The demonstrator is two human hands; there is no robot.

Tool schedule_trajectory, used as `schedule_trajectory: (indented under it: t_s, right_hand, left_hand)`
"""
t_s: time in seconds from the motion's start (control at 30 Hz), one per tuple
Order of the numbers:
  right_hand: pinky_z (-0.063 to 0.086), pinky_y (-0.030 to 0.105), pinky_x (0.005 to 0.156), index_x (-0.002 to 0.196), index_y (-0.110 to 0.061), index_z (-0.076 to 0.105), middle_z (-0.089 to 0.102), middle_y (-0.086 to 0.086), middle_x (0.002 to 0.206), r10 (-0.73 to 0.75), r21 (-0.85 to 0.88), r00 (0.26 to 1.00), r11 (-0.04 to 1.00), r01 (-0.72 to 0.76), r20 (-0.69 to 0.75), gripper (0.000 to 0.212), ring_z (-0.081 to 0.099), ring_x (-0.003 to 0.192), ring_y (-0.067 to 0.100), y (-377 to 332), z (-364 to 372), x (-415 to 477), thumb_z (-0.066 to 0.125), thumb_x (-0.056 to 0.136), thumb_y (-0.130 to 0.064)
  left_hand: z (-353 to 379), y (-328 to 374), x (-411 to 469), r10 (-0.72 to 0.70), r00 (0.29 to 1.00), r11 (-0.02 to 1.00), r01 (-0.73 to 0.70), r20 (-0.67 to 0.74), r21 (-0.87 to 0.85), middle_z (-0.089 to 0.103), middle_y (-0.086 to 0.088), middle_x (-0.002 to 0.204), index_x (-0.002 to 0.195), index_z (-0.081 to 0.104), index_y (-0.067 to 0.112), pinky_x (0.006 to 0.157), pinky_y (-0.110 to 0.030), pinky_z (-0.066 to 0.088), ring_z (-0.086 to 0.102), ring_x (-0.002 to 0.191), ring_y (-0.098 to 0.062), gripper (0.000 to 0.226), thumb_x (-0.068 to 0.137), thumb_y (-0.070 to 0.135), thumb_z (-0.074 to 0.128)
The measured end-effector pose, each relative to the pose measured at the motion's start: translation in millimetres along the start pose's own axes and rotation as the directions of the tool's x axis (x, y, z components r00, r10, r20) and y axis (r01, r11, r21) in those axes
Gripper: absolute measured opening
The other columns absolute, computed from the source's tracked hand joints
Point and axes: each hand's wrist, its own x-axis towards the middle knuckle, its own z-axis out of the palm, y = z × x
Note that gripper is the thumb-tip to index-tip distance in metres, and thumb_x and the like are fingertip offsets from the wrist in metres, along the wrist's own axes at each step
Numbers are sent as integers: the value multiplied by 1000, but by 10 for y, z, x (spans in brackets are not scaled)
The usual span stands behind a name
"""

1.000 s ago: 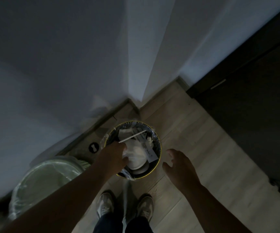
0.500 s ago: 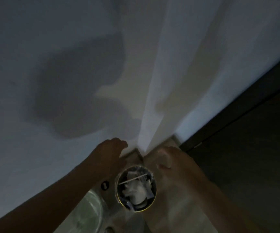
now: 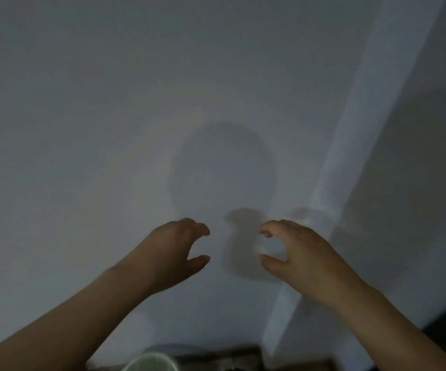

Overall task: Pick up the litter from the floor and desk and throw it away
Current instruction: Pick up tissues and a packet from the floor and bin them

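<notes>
hovering before the pale wall (image 3: 109,129), your left hand (image 3: 173,253) and right hand (image 3: 299,253) are held apart with open air between them. fingers are loosely curled, thumbs out, and neither holds anything. a projecting wall corner (image 3: 350,156) runs down just right of your right hand. at the bottom edge, the pale round rim of a bin (image 3: 149,361) shows under your left forearm, beside a dark strip of floor (image 3: 216,357). the frame cuts off the bin's inside, so you cannot tell where the litter lies.
</notes>
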Motion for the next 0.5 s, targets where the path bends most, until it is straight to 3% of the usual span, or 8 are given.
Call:
schedule_trajectory:
  t_s: [0.13,0.27,0.4,0.5]
  right_hand:
    - [33,13,90,128,-30,52,55,-15,123,-217,15,976,976,218,-23,44,50,114,3,-709,-155,245,62,87,-40]
    - [36,15,91,127,-34,51,54,-18,121,-439,68,898,896,439,-8,42,50,112,1,-1708,-110,462,60,87,-43]
    - [31,12,90,127,-33,51,54,-18,121,-659,111,752,745,657,-28,42,48,114,2,-2954,59,458,59,87,-42]
    - [32,12,91,130,-32,51,55,-15,126,-792,166,610,599,783,-21,44,49,115,3,-3946,222,214,60,88,-41]
  left_hand:
    - [-677,-223,-673,-186,977,980,193,-103,57,51,12,132,135,45,33,94,-18,39,54,110,-7,50,89,49,56]
    - [-1256,-497,-1643,-387,896,902,417,-215,115,51,15,132,135,45,34,94,-18,41,55,108,-6,51,88,50,56]
    - [-1750,-675,-2875,-582,752,757,640,-309,132,49,16,133,135,44,34,96,-21,42,55,104,-4,52,87,50,57]
    - [-2053,-670,-3900,-689,612,615,777,-387,134,50,14,134,135,46,33,99,-22,41,54,115,-7,54,85,48,60]
